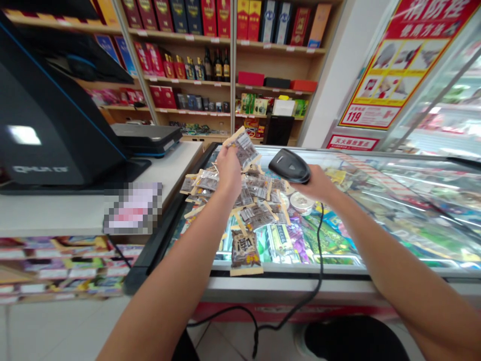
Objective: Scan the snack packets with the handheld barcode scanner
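Note:
My left hand (230,169) grips a small snack packet (244,148) by its edge, above the pile of similar packets (257,214) on the glass freezer top. In my right hand (317,183) is a black handheld barcode scanner (289,165), its head pointing left towards the held packet. The scanner's dark cord (320,250) hangs down over the freezer's front edge. One packet (245,250) lies apart at the near edge, its printed brown front facing up. Some of my left fingers are hidden behind the packet and hand.
A counter (71,213) at the left bears a dark checkout terminal (56,110), a flat scale (146,138) and a blurred-out item (133,208). Shelves (184,80) with boxes and bottles stand behind. Frozen goods show through the freezer's glass lid (398,200).

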Demonstrator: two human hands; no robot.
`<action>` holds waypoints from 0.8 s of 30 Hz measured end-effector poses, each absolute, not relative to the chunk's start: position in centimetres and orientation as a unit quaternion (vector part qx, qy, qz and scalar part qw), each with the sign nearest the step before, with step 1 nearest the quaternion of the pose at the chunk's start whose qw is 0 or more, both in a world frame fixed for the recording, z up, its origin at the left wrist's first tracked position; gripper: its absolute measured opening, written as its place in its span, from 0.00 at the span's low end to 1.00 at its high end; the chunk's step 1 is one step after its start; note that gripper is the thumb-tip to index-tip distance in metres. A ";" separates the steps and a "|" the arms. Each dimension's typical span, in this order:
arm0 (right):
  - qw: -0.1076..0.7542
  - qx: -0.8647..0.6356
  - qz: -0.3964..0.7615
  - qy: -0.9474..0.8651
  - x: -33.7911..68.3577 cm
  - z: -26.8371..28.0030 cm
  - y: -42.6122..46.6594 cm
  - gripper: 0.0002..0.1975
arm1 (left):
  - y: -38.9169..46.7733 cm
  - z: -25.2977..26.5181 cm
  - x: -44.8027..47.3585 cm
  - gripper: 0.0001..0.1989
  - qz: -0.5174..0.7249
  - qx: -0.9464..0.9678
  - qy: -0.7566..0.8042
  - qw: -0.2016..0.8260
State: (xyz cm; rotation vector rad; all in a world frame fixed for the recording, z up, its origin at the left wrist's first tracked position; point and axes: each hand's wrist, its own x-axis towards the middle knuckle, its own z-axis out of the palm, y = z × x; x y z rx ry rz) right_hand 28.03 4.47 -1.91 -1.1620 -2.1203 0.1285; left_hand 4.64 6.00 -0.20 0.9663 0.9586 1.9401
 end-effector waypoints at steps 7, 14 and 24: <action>0.328 -0.646 -0.001 -0.689 30.3 -3.3 7.5 0.17 | 3.5 -1.1 4.7 0.21 0.377 0.796 0.466 -0.080; 0.181 -0.723 -0.006 -0.666 31.5 -4.6 13.1 0.22 | 2.5 -2.3 5.4 0.16 0.159 0.828 0.521 -0.130; 0.111 -0.712 -0.030 -0.693 27.3 -5.4 20.4 0.31 | 2.1 -2.1 5.6 0.14 0.190 0.836 0.489 -0.158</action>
